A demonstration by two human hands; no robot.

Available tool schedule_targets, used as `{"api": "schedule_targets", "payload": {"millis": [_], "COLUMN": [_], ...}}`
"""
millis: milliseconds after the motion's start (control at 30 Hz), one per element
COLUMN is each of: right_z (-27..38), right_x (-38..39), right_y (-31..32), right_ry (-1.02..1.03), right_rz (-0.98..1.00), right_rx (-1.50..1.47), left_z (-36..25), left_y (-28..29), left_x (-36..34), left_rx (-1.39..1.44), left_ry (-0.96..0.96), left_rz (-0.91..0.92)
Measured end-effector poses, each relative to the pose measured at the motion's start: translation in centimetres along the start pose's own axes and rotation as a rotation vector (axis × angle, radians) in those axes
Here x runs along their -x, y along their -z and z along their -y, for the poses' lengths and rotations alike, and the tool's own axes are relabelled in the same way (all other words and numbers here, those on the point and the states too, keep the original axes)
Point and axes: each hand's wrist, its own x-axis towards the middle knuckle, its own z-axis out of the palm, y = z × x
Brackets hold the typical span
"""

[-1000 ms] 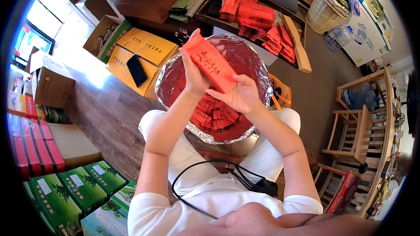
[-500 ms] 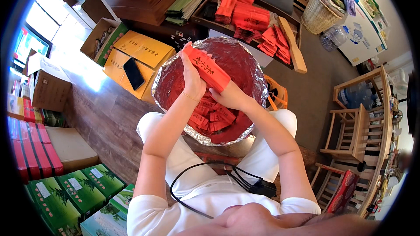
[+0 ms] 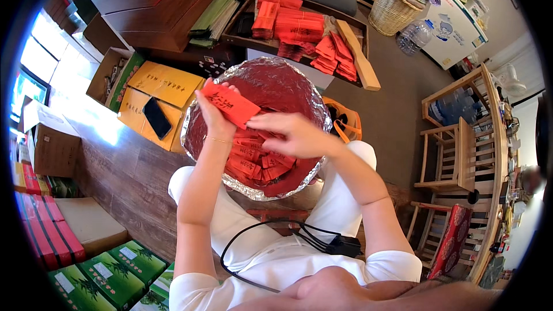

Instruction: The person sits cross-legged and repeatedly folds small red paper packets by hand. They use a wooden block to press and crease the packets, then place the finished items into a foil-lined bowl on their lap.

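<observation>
My left hand is closed round a red paper packet with black writing, holding it up over the far left part of a round, foil-rimmed tub. My right hand is slightly blurred, its fingers stretched toward the packet's near right end. Whether the fingertips touch the paper is hard to tell. Similar small red packets lie loosely piled in the bottom of the tub, partly hidden beneath my right hand. The tub's inside is dark red, and it stands between my knees.
Beyond the tub, a wooden tray holds red paper bundles and a wooden bar. A phone lies on yellow boxes at the left. An orange bag sits right of the tub. A black cable crosses my lap.
My right hand has come off the packet's near end, and its fingers have straightened. My left hand still holds the packet, now turned flatter. The whole view has shifted slightly.
</observation>
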Motion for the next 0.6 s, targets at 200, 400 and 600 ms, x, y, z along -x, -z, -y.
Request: {"api": "schedule_targets", "payload": {"millis": [200, 400, 600], "right_z": [-13.2, -19.9, -20.1], "right_x": [1.8, 2.0, 1.0], "right_y": [17.0, 21.9, 23.0], "right_ry": [-0.466, -1.068, -1.162], "right_rz": [-0.779, -0.442, -0.567], "right_rx": [0.997, 0.897, 0.772], "left_z": [-1.1, -1.2, -1.5], "left_y": [0.5, -0.5, 0.1], "left_x": [-0.8, 0.2, -0.3], "left_rx": [0.010, -0.005, 0.032], "left_ry": [0.006, -0.070, -0.116], "left_rz": [0.045, 0.097, 0.127]}}
